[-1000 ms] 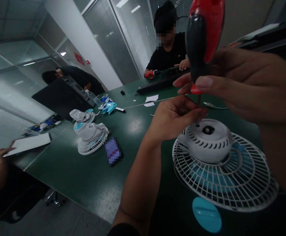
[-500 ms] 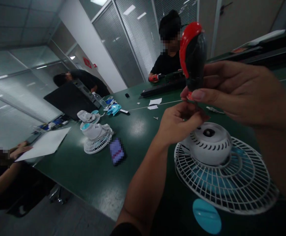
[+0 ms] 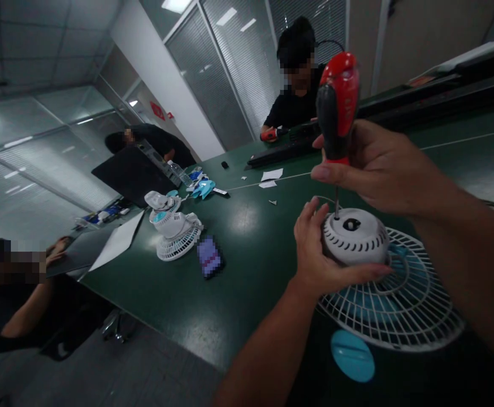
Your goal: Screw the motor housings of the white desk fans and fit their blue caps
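A red and black screwdriver stands upright in my right hand, its shaft pointing down into a hole near the edge of the white motor housing. My left hand is wrapped round the near left side of that housing, thumb along its front. Beneath the housing lies a white fan grille, face down, with light blue blades showing through the bars. A light blue oval cap rests on the table just in front of the grille.
On the green table, a second partly dismantled fan and a phone lie to the left. Paper scraps and blue parts are farther back. One person sits opposite; others are at the left.
My left hand has moved from the screwdriver's tip down onto the housing. The screwdriver has come down, and its tip is now at the hole in the housing.
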`<state>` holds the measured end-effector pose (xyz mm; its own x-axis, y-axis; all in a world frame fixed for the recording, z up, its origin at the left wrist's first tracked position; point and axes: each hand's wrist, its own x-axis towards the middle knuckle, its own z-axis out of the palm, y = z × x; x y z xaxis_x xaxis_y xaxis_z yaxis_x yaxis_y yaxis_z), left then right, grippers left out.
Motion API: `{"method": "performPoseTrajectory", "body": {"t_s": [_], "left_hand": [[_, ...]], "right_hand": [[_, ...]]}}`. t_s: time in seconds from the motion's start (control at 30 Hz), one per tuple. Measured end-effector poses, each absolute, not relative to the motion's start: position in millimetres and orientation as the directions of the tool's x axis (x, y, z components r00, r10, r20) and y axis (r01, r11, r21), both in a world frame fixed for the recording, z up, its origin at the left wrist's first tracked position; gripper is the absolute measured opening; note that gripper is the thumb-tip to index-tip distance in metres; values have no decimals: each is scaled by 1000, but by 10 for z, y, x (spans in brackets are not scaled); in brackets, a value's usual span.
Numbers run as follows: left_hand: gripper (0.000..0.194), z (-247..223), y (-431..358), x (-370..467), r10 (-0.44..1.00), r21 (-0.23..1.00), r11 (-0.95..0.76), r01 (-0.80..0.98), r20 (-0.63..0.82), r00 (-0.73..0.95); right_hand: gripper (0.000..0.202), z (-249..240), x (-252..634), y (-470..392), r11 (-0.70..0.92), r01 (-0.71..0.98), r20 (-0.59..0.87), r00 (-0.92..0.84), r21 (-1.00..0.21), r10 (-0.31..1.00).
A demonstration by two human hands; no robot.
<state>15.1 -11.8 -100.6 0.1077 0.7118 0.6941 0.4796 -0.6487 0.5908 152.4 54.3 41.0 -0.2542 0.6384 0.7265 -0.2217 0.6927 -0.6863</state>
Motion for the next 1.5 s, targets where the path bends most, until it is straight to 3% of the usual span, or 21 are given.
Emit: {"method": "performPoseTrajectory", "body": {"t_s": [0.17, 0.4, 0.67, 0.83, 1.0, 1.17, 1.27, 1.5], "left_hand": [[127, -1141, -96, 223, 629, 526, -679, 513, 776, 37], [127, -1092, -103, 211, 615, 524, -705, 477, 787, 44], [119, -1025, -129, 240, 603, 531, -700, 477, 797, -3], [115, -990, -128, 239, 588, 512, -693, 508, 809, -13], [115, -1014, -107, 246, 583, 497, -709, 500, 812, 18], [116, -1041, -98, 256, 581, 506, -703, 499, 814, -7], [116, -1039, -92, 255, 549, 478, -719, 505, 835, -8], [116, -1007, -99, 238, 602, 522, -702, 484, 798, 13]], "right_hand": [[35, 416, 1462, 476, 581, -249, 632, -349, -775, 692], [34, 461, 1384, 385, 300, -481, 515, -414, -824, 751], [14, 520, 1459, 332, 552, -327, 637, -292, -767, 713], [39, 509, 1403, 277, 578, -423, 699, -224, -698, 680], [56, 539, 1386, 256, 628, -285, 689, -262, -724, 675], [25, 560, 1377, 292, 468, -383, 599, -393, -796, 697], [22, 549, 1382, 303, 355, -383, 508, -450, -853, 734], [22, 517, 1431, 323, 565, -332, 655, -343, -755, 674]]}}
